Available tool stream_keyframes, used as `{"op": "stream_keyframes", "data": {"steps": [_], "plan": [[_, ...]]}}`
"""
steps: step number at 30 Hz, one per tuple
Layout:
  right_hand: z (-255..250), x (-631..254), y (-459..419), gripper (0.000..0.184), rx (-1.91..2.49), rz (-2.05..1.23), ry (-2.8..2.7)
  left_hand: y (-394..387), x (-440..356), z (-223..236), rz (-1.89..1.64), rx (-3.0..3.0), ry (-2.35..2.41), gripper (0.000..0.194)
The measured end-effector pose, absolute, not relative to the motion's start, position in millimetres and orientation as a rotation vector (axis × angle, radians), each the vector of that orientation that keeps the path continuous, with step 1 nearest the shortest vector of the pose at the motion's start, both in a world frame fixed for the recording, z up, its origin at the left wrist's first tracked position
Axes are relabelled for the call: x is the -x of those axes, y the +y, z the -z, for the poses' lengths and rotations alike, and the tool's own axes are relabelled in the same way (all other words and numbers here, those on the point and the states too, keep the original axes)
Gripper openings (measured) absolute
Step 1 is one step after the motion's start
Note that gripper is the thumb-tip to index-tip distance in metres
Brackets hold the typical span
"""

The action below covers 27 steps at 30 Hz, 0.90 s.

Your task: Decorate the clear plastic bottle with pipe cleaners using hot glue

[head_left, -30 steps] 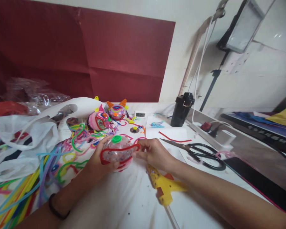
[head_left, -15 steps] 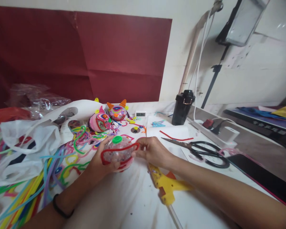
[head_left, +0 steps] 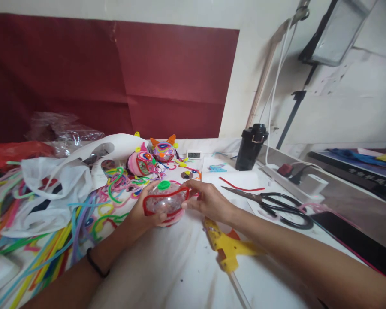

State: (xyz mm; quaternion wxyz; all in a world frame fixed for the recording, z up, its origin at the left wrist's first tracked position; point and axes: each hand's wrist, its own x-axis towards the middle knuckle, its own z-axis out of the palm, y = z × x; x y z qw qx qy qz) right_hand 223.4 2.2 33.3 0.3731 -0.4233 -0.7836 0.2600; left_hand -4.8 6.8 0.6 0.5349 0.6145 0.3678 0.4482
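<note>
A clear plastic bottle (head_left: 165, 203) with a green cap (head_left: 164, 185) and pink and red fuzzy bands round its lower part is held above the table. My left hand (head_left: 147, 210) is wrapped round its left side, thumb across the front. Along the bottle's face runs a loop of red pipe cleaner (head_left: 167, 192). My right hand (head_left: 206, 198) pinches the loop's right end, fingertips close against the bottle. Below my right forearm lies a yellow glue gun (head_left: 225, 246) with a clear glue stick in its back end.
Black-handled scissors (head_left: 270, 204) and a loose red pipe cleaner (head_left: 241, 184) lie to the right, near a phone (head_left: 354, 244). A black flask (head_left: 251, 147) stands behind. Two decorated bottle figures (head_left: 164, 150) and many coloured pipe cleaners (head_left: 48, 257) occupy the left.
The view has shifted slightly, so everything sits a little further right. The right end of the red loop now lies closer to the bottle's side. Both hands keep their hold.
</note>
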Motion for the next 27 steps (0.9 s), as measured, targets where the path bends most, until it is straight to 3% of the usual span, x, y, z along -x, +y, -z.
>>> {"op": "stream_keyframes", "data": {"steps": [10,27], "plan": [[-36.3,-222.8,0.3,0.030,1.092,-0.667,-2.038,2.6,12.2,-2.4,-1.027,-1.440,0.783,0.099],[-33.2,-225.6,-3.6,0.041,1.141,-0.652,-2.050,12.5,16.7,7.5,-0.989,-1.473,0.666,0.126]]}}
